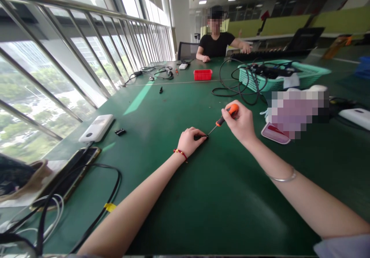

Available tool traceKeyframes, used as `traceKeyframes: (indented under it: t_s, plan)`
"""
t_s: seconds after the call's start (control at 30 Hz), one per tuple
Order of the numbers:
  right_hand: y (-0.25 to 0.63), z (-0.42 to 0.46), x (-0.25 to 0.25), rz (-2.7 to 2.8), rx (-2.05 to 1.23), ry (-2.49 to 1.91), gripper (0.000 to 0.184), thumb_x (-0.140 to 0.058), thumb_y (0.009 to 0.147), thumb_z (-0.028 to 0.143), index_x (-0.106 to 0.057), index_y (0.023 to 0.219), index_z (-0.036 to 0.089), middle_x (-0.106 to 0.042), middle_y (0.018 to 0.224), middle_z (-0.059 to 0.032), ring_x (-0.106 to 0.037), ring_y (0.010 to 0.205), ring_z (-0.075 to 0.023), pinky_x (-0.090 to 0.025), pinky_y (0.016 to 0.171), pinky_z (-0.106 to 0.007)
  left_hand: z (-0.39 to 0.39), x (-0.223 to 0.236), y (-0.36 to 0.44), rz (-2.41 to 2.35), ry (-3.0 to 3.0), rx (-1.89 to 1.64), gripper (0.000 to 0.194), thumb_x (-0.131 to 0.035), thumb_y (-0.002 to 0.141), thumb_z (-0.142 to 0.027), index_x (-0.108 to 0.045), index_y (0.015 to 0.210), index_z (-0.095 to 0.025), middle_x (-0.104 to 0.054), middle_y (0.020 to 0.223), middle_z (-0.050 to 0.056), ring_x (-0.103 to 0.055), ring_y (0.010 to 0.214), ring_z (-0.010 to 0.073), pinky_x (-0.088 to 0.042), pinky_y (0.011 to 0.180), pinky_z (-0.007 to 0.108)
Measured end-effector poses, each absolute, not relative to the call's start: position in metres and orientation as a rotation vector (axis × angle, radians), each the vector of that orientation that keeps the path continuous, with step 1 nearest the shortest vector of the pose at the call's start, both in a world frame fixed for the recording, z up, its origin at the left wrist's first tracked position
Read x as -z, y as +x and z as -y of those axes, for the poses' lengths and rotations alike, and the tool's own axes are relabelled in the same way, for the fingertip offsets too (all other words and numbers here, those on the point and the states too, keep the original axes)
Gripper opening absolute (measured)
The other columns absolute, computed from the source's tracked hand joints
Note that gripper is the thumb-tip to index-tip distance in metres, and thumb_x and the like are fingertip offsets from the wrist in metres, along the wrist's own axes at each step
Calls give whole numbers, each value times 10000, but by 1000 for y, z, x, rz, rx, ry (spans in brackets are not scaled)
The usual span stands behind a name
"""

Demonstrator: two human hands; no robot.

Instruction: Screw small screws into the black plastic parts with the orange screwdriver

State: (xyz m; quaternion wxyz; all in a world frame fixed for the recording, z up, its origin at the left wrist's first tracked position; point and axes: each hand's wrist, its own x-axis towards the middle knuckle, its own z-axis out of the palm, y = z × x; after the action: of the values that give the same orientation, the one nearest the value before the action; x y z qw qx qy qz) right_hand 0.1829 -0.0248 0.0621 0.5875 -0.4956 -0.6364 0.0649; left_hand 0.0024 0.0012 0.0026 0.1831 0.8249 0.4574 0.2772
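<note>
- Black cable and thin white cables lie nearest you at 9 to 10 o'clock; a yellow tag wraps the black one.
- Your left hand is at 12 o'clock on the dark green tabletop, its thumb and forefinger almost closed, pinching a small black piece low against the surface.
- Your right hand, at 1 o'clock, is raised above the table, its fingers closed around the screwdriver with an orange-and-black handle.
- That tool slants down to the left, its thin metal shaft reaching the small black piece at your left fingertips; you cannot tell whether the tip is seated in it.
- At 10 o'clock you have a dark phone with a gold-coloured edge; beyond it, towards 11, are a white rectangular device and a short black part.
- Between 1 and 2 o'clock, a pixelated pinkish object sits just beyond a red flat item with a pale rim, with a mint-green plastic basket holding black cables farther back.
- Farther off at 12 o'clock, you face a red plastic tray and a seated person in a black T-shirt.
</note>
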Motion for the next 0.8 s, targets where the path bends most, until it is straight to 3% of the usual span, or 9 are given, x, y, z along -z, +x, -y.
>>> traceKeyframes:
  t_s: [0.43, 0.67, 0.8]
  plan:
    - [181, 31, -94, 1670, -212, -1524, 79, -544, 680, 288, -526, 657, 213, -545, 575, 18, -466, 503, -126, -312, 486, -234, -2, -4, 1, -1288, 2296, -760, 132, -612, 771, -289, -706, 841, -229, -653, 854, 5, -579, 813, 157, -469, 780, 297]
    - [166, 21, -103, 1763, -60, -1579, 323, -469, 803, 445, -458, 576, 215, -466, 485, 20, -448, 502, -136, -261, 498, -239, -1, -6, 1, -1313, 2290, -741, 126, -613, 772, -293, -703, 835, -231, -650, 866, 6, -574, 830, 164, -460, 797, 309]
    - [167, 24, -107, 1839, -127, -1566, 192, -507, 775, 400, -510, 684, 231, -537, 556, 28, -480, 525, -134, -280, 507, -228, -1, -5, 0, -1301, 2278, -737, 127, -615, 774, -296, -689, 852, -229, -652, 870, 5, -575, 853, 168, -453, 808, 315]
